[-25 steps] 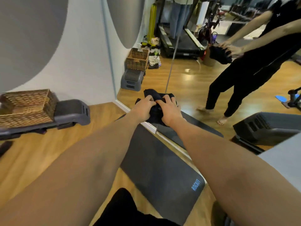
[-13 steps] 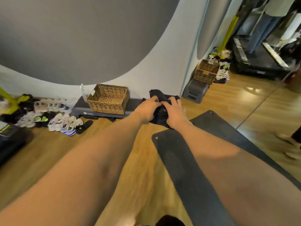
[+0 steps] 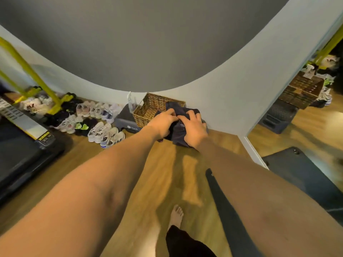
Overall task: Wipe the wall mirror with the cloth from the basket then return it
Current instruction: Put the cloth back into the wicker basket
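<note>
A person is holding a dark cloth (image 3: 182,127) in both hands at the centre of the frame, just in front of a wicker basket (image 3: 148,110) sitting on a grey step platform (image 3: 126,120) against the wall. The left hand (image 3: 164,121) is gripping the cloth's left side, while the right hand (image 3: 194,127) is clutching it from above. The wall mirror (image 3: 304,112) is occupying the right edge; shoes (image 3: 104,132) are lining the floor at left.

Both hands (image 3: 181,125) forward, fingers curled
</note>
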Demonstrator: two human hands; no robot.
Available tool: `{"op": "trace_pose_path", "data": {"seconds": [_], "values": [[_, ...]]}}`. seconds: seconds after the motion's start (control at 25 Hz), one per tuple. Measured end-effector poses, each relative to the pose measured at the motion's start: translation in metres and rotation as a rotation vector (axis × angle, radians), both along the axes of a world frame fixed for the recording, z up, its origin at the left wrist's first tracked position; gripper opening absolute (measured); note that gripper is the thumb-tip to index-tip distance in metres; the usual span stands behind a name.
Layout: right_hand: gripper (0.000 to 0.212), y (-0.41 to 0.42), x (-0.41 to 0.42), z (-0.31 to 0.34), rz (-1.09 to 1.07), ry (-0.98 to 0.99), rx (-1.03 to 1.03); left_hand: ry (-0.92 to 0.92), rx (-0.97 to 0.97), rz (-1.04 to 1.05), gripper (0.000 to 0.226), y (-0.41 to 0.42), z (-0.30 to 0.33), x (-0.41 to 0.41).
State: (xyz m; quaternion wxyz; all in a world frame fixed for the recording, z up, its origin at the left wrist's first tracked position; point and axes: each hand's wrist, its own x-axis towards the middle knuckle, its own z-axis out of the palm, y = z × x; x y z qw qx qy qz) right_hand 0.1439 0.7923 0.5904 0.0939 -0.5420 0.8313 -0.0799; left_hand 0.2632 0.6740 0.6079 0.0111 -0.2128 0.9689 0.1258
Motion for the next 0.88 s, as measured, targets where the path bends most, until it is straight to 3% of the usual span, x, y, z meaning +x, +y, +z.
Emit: {"op": "trace_pose_path", "data": {"seconds": [0.16,0.44,0.88], "values": [[0.069,-0.099,-0.047,-0.021,0.033,-0.017,-0.047,-0.043,0.073,0.054,0.05,-0.096,-0.017,-0.045],[0.076,-0.262,-0.112,-0.075,0.038,-0.077,0.127,-0.101,0.175,0.063,0.049,-0.259,-0.076,-0.11],[0.078,-0.544,-0.211,-0.341,-0.104,-0.317,0.309,-0.28,0.309,-0.008,0.049,-0.548,-0.345,-0.222]]}}
